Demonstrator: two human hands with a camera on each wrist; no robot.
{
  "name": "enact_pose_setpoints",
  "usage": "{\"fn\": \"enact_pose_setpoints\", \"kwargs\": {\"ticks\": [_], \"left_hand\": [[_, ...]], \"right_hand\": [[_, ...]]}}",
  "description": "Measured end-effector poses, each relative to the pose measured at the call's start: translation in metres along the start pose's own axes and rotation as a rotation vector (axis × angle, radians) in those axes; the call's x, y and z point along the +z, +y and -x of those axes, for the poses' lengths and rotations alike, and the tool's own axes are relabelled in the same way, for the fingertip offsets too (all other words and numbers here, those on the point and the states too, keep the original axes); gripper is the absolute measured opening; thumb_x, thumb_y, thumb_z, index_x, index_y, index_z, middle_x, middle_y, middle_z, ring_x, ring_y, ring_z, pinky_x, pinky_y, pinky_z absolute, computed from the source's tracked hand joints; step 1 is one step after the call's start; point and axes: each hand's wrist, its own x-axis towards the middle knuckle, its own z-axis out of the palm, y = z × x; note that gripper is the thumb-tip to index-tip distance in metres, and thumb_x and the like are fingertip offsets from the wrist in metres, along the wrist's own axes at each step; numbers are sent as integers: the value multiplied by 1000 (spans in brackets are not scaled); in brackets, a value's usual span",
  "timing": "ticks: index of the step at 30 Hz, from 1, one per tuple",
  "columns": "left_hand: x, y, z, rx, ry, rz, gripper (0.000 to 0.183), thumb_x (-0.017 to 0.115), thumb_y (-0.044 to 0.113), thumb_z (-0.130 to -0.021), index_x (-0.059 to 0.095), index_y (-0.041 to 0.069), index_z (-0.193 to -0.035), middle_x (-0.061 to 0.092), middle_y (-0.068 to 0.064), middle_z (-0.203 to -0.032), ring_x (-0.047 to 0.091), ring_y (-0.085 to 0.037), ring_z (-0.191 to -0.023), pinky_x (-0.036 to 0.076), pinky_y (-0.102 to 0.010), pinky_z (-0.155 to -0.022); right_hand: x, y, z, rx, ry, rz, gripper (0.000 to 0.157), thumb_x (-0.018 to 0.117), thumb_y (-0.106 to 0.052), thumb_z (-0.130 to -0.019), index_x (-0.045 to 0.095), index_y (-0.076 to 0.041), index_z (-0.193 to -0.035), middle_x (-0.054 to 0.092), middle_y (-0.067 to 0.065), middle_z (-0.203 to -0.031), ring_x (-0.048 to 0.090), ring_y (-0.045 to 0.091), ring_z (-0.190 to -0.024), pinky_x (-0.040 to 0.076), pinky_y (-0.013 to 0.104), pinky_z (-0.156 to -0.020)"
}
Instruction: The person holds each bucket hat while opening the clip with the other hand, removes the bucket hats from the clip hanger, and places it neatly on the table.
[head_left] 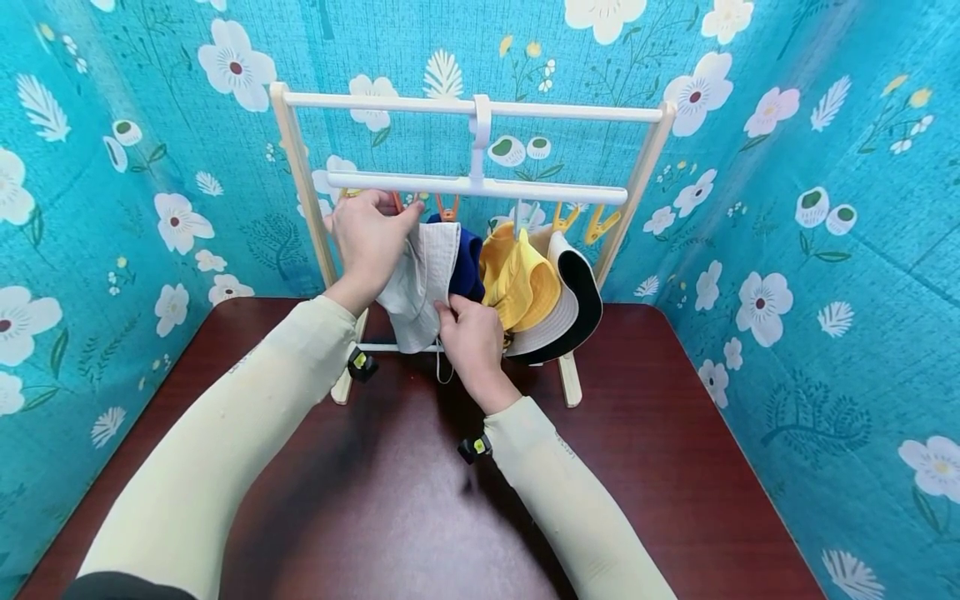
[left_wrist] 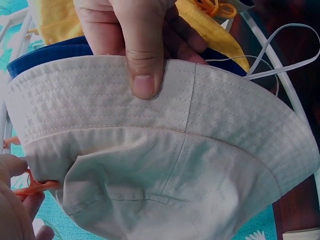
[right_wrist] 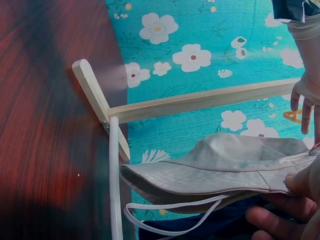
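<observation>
A light grey bucket hat (left_wrist: pixel 150 145) hangs at the left of a white clip hanger (head_left: pixel 420 183), its brim towards me and a thin white cord loop (left_wrist: pixel 287 57) dangling from it. My left hand (head_left: pixel 375 237) is up at the hanger bar and pinches an orange clothespin (left_wrist: pixel 37 187) at the hat's edge. Lower down, my right hand (head_left: pixel 474 337) grips the brim, thumb on the outer stitching and fingers behind it. Right behind the grey hat hangs a dark blue hat (head_left: pixel 468 262), held by another orange clothespin (head_left: pixel 447 208).
Farther right on the hanger are a yellow hat (head_left: pixel 517 279) and a white hat with black lining (head_left: pixel 581 283). Yellow clothespins (head_left: pixel 602 223) sit near the bar's right end. The hanger hooks onto a wooden rack (head_left: pixel 637 192) on a dark red table (head_left: pixel 405 500), before a flowered blue curtain (head_left: pixel 787 208).
</observation>
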Motion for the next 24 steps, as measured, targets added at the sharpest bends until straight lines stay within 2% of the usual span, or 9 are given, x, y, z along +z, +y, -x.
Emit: {"fn": "enact_pose_setpoints", "kwargs": {"ticks": [5, 12, 20, 24], "left_hand": [[1, -1, 2, -6, -10, 8, 37, 74, 54, -89, 72, 18, -80, 78, 3, -88, 66, -10, -101, 24, -45, -111], [1, -1, 2, -15, -9, 7, 37, 73, 54, -90, 71, 19, -81, 78, 3, -88, 67, -9, -99, 23, -45, -113], [1, -1, 0, -6, -5, 24, 35, 75, 53, -89, 74, 18, -82, 79, 3, -88, 69, -7, -96, 18, -45, -118], [0, 0, -2, 8, 6, 21, 35, 76, 53, -88, 74, 18, -81, 79, 4, -88, 68, -8, -99, 22, -45, -114]], "right_hand": [[1, 2, 2, -18, 6, 12, 41, 71, -38, -95, 56, -21, -61, 60, 4, -56, 68, 34, -64, 46, 44, -51], [0, 2, 3, -31, 17, 22, 39, 73, -37, -94, 57, -20, -62, 63, 5, -58, 69, 35, -65, 47, 45, -52], [-2, 3, 5, -35, 27, 4, 41, 73, -35, -94, 54, -20, -61, 55, 2, -53, 67, 33, -61, 47, 45, -50], [-3, 2, 4, -46, 36, 0, 43, 72, -34, -95, 51, -20, -60, 51, 1, -51, 66, 31, -59, 46, 44, -49]]}}
